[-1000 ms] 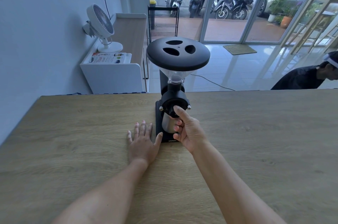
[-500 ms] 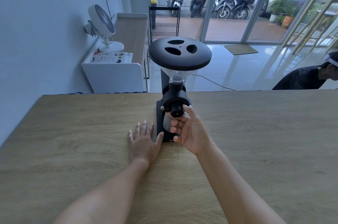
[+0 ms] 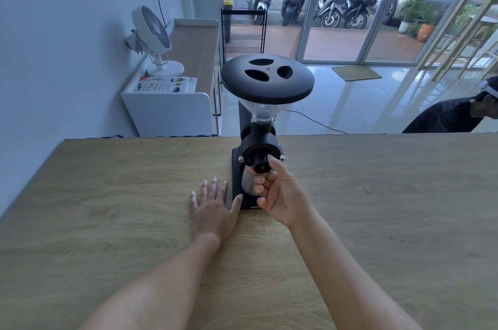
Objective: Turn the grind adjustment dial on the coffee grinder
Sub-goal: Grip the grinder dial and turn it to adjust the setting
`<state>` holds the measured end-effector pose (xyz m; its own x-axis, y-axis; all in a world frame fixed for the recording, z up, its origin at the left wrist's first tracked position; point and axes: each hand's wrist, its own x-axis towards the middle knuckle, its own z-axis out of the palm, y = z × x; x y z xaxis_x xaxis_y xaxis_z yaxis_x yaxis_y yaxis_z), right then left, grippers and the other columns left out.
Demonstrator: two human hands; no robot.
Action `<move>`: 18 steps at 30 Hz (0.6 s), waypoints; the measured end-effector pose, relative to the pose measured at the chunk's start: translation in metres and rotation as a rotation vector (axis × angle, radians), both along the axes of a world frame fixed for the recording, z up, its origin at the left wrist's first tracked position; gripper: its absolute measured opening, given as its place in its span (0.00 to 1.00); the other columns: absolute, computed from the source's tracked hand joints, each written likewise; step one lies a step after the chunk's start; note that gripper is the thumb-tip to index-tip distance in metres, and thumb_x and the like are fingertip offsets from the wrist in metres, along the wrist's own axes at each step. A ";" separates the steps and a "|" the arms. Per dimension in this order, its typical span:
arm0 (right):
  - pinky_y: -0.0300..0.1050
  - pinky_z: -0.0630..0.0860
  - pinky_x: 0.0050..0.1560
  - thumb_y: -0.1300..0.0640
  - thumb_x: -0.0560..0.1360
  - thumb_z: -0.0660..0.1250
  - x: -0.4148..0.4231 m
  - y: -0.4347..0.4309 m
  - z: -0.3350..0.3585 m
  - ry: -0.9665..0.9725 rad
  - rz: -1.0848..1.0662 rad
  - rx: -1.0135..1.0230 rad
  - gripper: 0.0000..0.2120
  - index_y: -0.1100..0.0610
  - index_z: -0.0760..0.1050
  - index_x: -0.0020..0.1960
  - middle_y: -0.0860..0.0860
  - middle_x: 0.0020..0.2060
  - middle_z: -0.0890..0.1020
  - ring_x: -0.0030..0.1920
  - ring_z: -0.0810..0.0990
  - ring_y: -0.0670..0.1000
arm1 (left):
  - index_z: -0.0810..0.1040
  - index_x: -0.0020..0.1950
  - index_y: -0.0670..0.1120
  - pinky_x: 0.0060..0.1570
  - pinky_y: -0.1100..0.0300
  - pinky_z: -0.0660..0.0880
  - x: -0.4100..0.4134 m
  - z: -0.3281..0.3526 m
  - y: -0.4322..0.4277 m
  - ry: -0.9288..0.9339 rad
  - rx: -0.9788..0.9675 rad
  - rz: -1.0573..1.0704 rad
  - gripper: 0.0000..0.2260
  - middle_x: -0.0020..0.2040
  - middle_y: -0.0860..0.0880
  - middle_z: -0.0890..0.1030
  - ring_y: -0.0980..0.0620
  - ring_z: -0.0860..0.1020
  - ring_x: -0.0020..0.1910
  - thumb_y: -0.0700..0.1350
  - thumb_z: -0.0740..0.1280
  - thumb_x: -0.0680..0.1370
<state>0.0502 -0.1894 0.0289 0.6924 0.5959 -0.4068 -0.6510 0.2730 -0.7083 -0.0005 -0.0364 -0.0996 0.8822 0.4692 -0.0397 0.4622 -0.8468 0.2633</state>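
A black coffee grinder [image 3: 258, 124] with a wide lid and a clear hopper stands at the far edge of the wooden table [image 3: 107, 222]. Its small black dial [image 3: 259, 161] faces me on the round front housing. My right hand [image 3: 280, 195] is palm-up in front of it, with thumb and forefinger pinching the dial. A steel cup [image 3: 246, 181] under the dial is partly hidden by those fingers. Flat on the table lies my left hand [image 3: 213, 211], fingers spread, its thumb touching the grinder's base.
Beyond the table stand a white cabinet [image 3: 167, 111] with a fan [image 3: 153, 35] and a book. A person in black [image 3: 450, 116] is at the far right. Glass doors show parked scooters outside. A cable runs across the tiled floor behind the grinder.
My right hand has turned from a back-up grip over the dial to a palm-up pinch on it. The left hand has stayed flat by the base.
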 end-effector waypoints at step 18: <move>0.36 0.66 0.23 0.41 0.74 0.67 -0.001 0.001 0.002 -0.025 -0.045 -0.053 0.21 0.60 0.80 0.49 0.46 0.27 0.71 0.25 0.71 0.44 | 0.50 0.80 0.56 0.76 0.44 0.38 0.001 -0.003 0.001 0.005 0.000 -0.002 0.36 0.81 0.52 0.48 0.52 0.41 0.79 0.70 0.36 0.75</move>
<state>0.0490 -0.1887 0.0312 0.7285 0.5419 -0.4190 -0.6205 0.2631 -0.7387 0.0008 -0.0359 -0.1027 0.8830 0.4672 -0.0444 0.4617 -0.8478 0.2609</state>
